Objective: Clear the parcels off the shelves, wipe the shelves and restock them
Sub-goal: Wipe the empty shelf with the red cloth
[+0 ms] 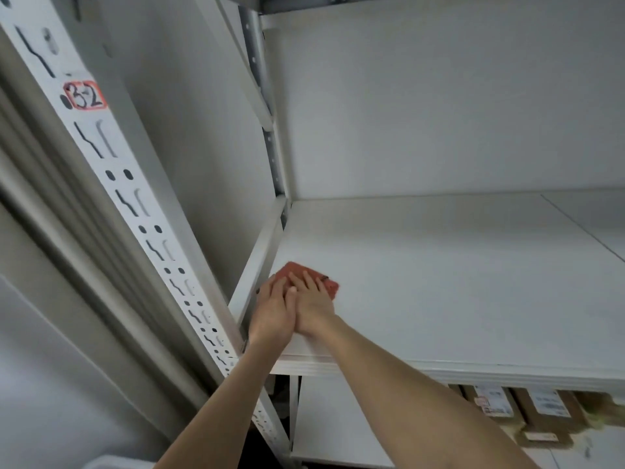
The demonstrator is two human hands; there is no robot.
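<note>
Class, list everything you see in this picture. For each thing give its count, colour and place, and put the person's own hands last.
cloth: one, red, near the shelf's front left corner, under both hands
shelf: one, white, centre
parcels: several, brown with white labels, below the shelf, right
post: one, white, slotted, left
label: one, red-edged, reads 3-2, on the post
left hand: one, flat on the cloth
right hand: one, flat on the cloth, beside the left

1. The flat white shelf board (439, 282) carries a folded red cloth (329, 286) near its front left corner, just beside the white metal side rail (260, 255).
2. The lower white shelf (338, 428) carries brown cardboard parcels (541, 414) with white labels, at the right.
</note>
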